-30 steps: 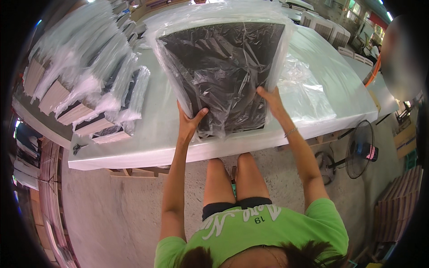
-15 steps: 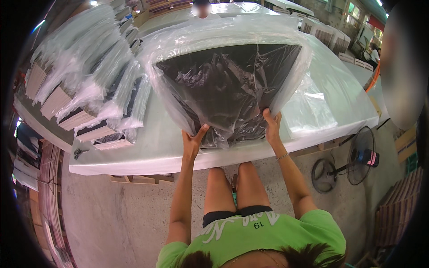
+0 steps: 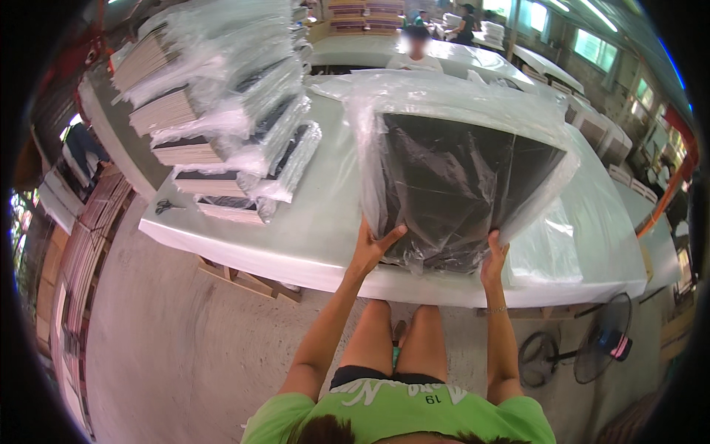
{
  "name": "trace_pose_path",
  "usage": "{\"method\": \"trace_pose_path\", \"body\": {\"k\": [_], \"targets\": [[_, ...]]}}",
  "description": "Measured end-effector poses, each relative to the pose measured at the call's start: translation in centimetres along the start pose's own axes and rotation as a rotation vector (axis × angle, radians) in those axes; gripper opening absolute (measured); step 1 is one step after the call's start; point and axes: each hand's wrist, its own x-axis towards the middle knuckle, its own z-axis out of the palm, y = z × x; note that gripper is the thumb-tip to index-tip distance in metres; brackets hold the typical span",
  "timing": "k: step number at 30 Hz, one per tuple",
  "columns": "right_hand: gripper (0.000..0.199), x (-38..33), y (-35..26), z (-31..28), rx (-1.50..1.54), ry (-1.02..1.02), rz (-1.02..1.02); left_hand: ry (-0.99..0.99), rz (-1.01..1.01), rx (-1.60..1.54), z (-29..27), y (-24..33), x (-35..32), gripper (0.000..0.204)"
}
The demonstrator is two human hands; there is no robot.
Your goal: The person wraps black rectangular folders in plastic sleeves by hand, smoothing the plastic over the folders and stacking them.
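Note:
A dark flat panel-like bundle [image 3: 458, 185] lies in a clear plastic bag on the white-covered table [image 3: 318, 222], close to the near edge. My left hand [image 3: 373, 248] grips its near left corner, thumb on top and fingers around the side. At the near right corner my right hand [image 3: 494, 259] holds it the same way, thumb up along the edge. The loose end of the bag [image 3: 444, 89] spreads out past the bundle's far side. What my fingers touch underneath is hidden.
Left of the bundle, a leaning stack of plastic-wrapped panel bundles [image 3: 222, 177] stands near scissors [image 3: 170, 206]. Flat clear plastic sheets [image 3: 547, 248] lie to the right. A fan [image 3: 606, 340] stands on the floor at right. Across the table is another person [image 3: 416, 59].
The view has tilted up and turned, so the stack and table sit further right in it. Both hands keep hold of the bagged bundle, whose plastic looks less crumpled over its top.

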Motion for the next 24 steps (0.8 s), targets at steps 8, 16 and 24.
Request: {"method": "trace_pose_path", "body": {"k": [8,16,24], "targets": [[0.071,-0.5,0.4,-0.2,-0.021,0.088,0.114,-0.032,-0.049,-0.108,0.0,0.4,-0.1,0.08],[0.077,0.8,1.3,-2.3,-0.139,-0.259,0.045,-0.136,0.033,0.077,-1.7,0.0,1.9,0.095],[0.091,1.6,0.5,-0.5,-0.244,-0.258,-0.022,-0.027,-0.077,-0.003,-1.3,-1.7,2.6,0.08]]}}
